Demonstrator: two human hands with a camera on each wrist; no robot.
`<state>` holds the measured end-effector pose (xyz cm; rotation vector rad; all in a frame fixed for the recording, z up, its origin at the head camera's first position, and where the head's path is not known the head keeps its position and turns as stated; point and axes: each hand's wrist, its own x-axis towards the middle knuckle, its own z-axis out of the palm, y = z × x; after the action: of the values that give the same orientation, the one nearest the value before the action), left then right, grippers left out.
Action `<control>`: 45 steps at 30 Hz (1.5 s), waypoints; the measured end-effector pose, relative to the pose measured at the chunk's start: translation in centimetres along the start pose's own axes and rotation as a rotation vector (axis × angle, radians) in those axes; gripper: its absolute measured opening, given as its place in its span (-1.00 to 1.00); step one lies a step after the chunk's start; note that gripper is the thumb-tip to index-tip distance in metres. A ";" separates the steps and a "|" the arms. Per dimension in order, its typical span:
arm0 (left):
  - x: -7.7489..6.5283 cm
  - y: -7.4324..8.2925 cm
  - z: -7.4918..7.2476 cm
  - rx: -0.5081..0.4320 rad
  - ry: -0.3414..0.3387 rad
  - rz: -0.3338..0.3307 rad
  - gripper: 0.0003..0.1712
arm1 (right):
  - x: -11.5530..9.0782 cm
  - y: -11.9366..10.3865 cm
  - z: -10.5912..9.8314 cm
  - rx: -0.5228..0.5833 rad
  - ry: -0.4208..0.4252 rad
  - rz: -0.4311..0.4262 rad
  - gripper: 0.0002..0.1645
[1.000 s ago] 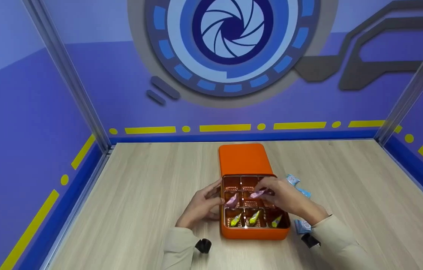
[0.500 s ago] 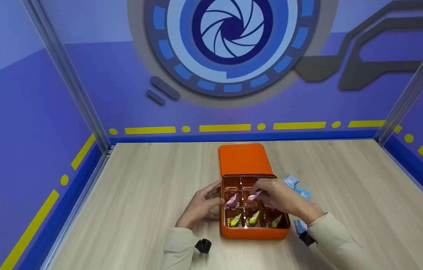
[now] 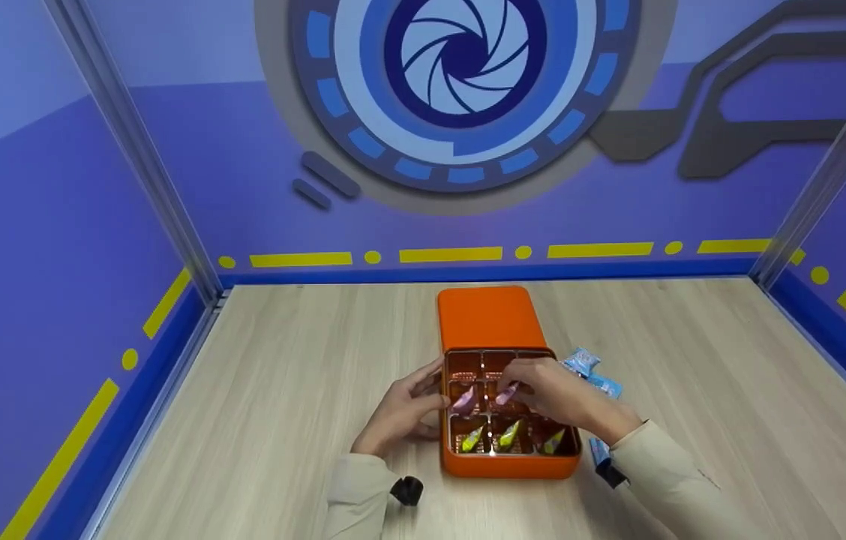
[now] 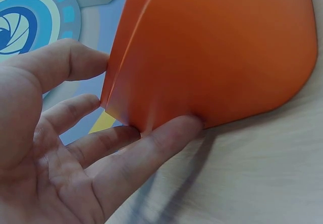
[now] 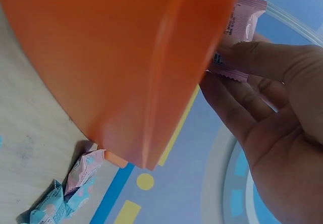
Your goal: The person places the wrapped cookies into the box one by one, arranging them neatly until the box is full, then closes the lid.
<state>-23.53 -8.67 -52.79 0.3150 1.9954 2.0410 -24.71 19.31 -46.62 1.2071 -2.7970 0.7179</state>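
Observation:
An orange box (image 3: pixel 509 468) with a divided tray of small compartments stands on the table. My right hand (image 3: pixel 559 391) pinches a pink wrapped candy (image 5: pixel 244 18) over the middle compartment. Another pink candy (image 3: pixel 463 400) sits in the left compartment of the middle row, and yellow-green candies (image 3: pixel 510 435) lie in the three front ones. On the box's left side, my left hand (image 3: pixel 402 409) rests its spread, fairly straight fingers against the wall, as the left wrist view also shows. My right hand covers part of the right compartments.
Behind the box lies its orange lid (image 3: pixel 490 316). Several blue wrapped candies (image 3: pixel 582 361) are on the table right of the box; the right wrist view shows a pink candy (image 5: pixel 84 170) among them. Printed wall panels (image 3: pixel 363 225) enclose the table at the back and sides.
My right hand has shifted a little left with the pink candy, from the right part of the middle row down toward the middle compartment. The left hand stays put.

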 end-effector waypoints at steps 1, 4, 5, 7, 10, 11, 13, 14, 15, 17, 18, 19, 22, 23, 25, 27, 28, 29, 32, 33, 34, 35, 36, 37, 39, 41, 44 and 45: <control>0.0 0.0 0.0 0.001 0.001 0.002 -0.15 | 0.0 0.0 0.0 -0.001 -0.003 0.002 -0.76; 0.0 0.1 0.0 0.004 0.005 0.001 -0.15 | 0.1 0.0 0.1 -0.005 -0.010 0.004 -0.77; 0.0 0.1 0.0 0.005 0.006 0.002 -0.15 | 0.2 0.0 0.1 -0.010 -0.012 0.003 -0.77; 0.1 0.0 0.0 0.009 0.007 0.005 -0.15 | 0.2 0.0 0.1 -0.022 -0.014 -0.002 -0.76; 0.2 0.0 0.0 0.010 0.004 0.003 -0.15 | 0.3 0.1 0.2 -0.035 -0.013 -0.024 -0.76; 0.2 -0.1 0.0 0.011 0.004 0.004 -0.15 | 0.3 0.1 0.2 -0.036 -0.011 -0.034 -0.76; 0.2 -0.1 0.0 0.009 0.001 0.004 -0.15 | 0.3 0.2 0.2 -0.033 -0.008 -0.047 -0.77; 0.3 -0.1 0.0 0.009 0.001 0.002 -0.14 | 0.2 0.3 0.3 -0.030 -0.007 -0.050 -0.77; 0.3 -0.1 0.0 0.006 0.000 0.001 -0.14 | 0.2 0.4 0.3 -0.025 -0.005 -0.050 -0.77; 0.2 -0.1 0.0 0.003 -0.002 0.003 -0.14 | 0.1 0.5 0.3 -0.013 -0.005 -0.034 -0.75; 0.2 -0.1 0.0 0.002 -0.003 0.003 -0.14 | 0.1 0.5 0.3 -0.005 -0.005 -0.024 -0.74; 0.2 -0.1 0.1 0.000 -0.003 0.000 -0.14 | 0.1 0.5 0.2 0.003 -0.005 -0.015 -0.74; 0.3 -0.1 0.1 -0.005 -0.002 -0.007 -0.14 | 0.0 0.6 0.2 0.040 -0.001 0.010 -0.74; 0.3 -0.1 0.1 -0.006 -0.001 -0.007 -0.14 | 0.0 0.6 0.2 0.055 0.000 0.013 -0.74; 0.3 -0.1 0.1 -0.008 0.001 -0.015 -0.15 | -0.1 0.7 0.2 0.081 0.004 0.017 -0.75; 0.3 -0.1 0.1 -0.005 0.002 -0.013 -0.15 | -0.1 0.8 0.2 0.108 0.009 0.017 -0.75; 0.3 -0.1 0.1 -0.003 0.002 -0.012 -0.15 | -0.2 0.9 0.2 0.120 0.011 0.018 -0.75; 0.3 -0.2 0.1 -0.001 0.003 -0.011 -0.15 | -0.2 0.9 0.2 0.133 0.012 0.018 -0.75; 0.2 -0.1 0.1 -0.003 0.003 -0.012 -0.15 | -0.4 0.9 0.2 0.179 0.022 0.030 -0.74; 0.2 -0.2 0.1 -0.004 0.002 -0.013 -0.15 | -0.5 1.0 0.2 0.195 0.027 0.035 -0.73; 0.2 -0.2 0.0 -0.005 0.001 -0.014 -0.15 | -0.6 1.0 0.2 0.211 0.032 0.039 -0.72; 0.3 -0.2 0.0 -0.007 0.001 -0.015 -0.15 | -0.7 1.1 0.2 0.223 0.041 0.039 -0.72; 0.3 -0.2 0.0 -0.006 0.000 -0.016 -0.15 | -0.8 1.2 0.2 0.236 0.049 0.041 -0.72; 0.3 -0.2 0.0 -0.004 0.000 -0.015 -0.15 | -1.0 1.2 0.3 0.250 0.057 0.044 -0.71; 0.3 -0.2 -0.1 0.009 -0.002 -0.002 -0.15 | -1.2 1.3 0.3 0.274 0.074 0.046 -0.71; 0.2 -0.1 -0.1 0.023 -0.005 0.012 -0.16 | -1.3 1.3 0.4 0.299 0.092 0.052 -0.71; 0.1 -0.1 -0.2 0.030 -0.009 0.023 -0.16 | -1.6 1.3 0.5 0.336 0.113 0.062 -0.71; 0.1 -0.1 -0.2 0.029 -0.010 0.022 -0.16 | -1.6 1.3 0.5 0.345 0.119 0.064 -0.70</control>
<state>-23.72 -8.83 -52.91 0.3536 2.0263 2.0213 -24.36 20.97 -47.91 1.0724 -2.6990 1.2741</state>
